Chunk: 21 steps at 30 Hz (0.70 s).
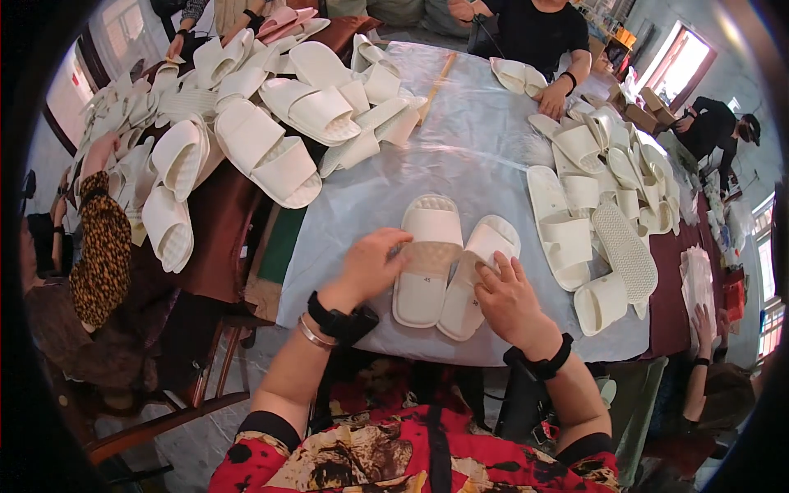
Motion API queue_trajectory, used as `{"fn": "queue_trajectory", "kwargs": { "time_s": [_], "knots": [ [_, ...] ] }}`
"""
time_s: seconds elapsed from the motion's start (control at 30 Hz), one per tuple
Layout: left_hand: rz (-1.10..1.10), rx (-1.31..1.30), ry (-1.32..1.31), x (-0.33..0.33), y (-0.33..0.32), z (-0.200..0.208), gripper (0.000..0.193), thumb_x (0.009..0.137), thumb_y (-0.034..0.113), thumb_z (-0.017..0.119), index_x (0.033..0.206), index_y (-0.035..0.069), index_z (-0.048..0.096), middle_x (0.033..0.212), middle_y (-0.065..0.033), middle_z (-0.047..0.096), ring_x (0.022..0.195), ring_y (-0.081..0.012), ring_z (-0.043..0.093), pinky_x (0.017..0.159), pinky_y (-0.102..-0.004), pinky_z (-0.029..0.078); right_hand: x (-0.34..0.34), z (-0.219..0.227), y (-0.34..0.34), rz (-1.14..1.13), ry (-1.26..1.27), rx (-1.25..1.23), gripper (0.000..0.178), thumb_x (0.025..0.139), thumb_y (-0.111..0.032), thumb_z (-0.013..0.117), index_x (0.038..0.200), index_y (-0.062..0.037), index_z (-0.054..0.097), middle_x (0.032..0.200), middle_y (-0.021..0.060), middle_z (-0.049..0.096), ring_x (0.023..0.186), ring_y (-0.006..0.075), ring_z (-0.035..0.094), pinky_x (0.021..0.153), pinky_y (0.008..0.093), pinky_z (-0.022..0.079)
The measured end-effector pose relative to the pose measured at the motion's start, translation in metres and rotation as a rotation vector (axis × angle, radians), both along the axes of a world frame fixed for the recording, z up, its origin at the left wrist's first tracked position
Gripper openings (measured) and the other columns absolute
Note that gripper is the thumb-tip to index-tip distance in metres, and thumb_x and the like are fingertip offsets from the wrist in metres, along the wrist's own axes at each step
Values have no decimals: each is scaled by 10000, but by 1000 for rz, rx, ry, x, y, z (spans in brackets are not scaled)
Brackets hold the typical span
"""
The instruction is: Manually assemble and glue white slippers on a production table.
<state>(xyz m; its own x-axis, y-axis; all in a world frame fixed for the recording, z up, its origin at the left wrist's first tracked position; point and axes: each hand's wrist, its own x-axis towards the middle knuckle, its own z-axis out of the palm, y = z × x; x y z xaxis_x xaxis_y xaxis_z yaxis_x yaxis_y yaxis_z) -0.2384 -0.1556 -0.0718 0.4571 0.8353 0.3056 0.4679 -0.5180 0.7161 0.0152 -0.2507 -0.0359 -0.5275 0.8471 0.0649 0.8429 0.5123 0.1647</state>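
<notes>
Two white slide slippers lie side by side on the plastic-covered table (477, 156) in front of me. My left hand (370, 264) rests on the left slipper (427, 255), fingers touching its strap edge. My right hand (508, 297) presses on the right slipper (477, 275), fingers spread over its strap and footbed. Both wrists wear black bands; the left also has a metal bangle.
A large heap of white slippers (271, 115) covers the table's left and far side. More slippers (600, 189) lie in rows at the right. A wooden stick (438, 82) lies beyond. Other people sit around the table: one across (534, 33), one at left (99, 246).
</notes>
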Motion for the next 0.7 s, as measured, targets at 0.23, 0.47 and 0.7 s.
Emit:
{"fn": "queue_trajectory", "kwargs": {
  "time_s": [0.23, 0.47, 0.7],
  "knots": [
    [325, 115, 242, -17, 85, 1, 286, 824, 128, 612, 1097, 41, 609, 1111, -148, 614, 987, -329, 589, 838, -405, 479, -1, -16, -12, -106, 302, 104, 200, 783, -192, 620, 933, -61, 629, 1261, 159, 511, 1268, 404, 388, 992, 613, 341],
    [529, 151, 502, -35, 128, -29, 169, 814, 143, 596, 964, 82, 643, 962, -116, 636, 891, -324, 621, 762, -428, 496, -16, -30, -28, -283, 451, 105, 239, 748, -218, 675, 919, -62, 617, 1262, 182, 504, 1277, 422, 373, 980, 631, 338],
    [152, -267, -17, -31, 63, 17, 138, 815, 126, 635, 918, 56, 697, 807, -111, 653, 744, -231, 616, 667, -322, 470, 13, -24, -21, -194, 405, 128, 235, 745, -186, 686, 933, -67, 612, 1249, 183, 516, 1279, 390, 397, 998, 620, 319]
  ]
}}
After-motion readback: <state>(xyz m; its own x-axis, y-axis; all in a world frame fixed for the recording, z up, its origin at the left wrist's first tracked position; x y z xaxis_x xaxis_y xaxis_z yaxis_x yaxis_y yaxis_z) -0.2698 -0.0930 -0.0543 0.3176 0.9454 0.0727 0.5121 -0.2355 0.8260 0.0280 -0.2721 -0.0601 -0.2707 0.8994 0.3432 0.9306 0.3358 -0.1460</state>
